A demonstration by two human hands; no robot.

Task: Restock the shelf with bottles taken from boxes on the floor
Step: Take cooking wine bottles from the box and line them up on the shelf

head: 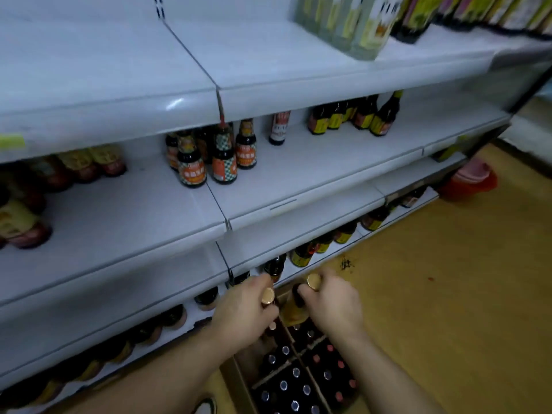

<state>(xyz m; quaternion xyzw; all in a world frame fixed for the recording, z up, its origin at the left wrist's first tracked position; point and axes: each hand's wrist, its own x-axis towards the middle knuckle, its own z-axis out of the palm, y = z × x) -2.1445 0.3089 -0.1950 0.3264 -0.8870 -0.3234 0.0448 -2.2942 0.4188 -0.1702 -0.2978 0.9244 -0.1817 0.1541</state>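
Note:
A cardboard box with dividers sits on the floor at the foot of the white shelf unit, holding several dark bottles. My left hand is closed around the neck of a dark bottle with a gold cap, just above the box. My right hand grips a second gold-capped bottle with a yellow label, also just above the box. The two hands are close together, near the front edge of the lowest shelf.
Small sauce bottles stand on the middle shelf, with more dark bottles further right. Pale bottles stand on the top shelf. The lowest shelf holds a row of dark bottles. A red bucket stands on the yellow floor at right.

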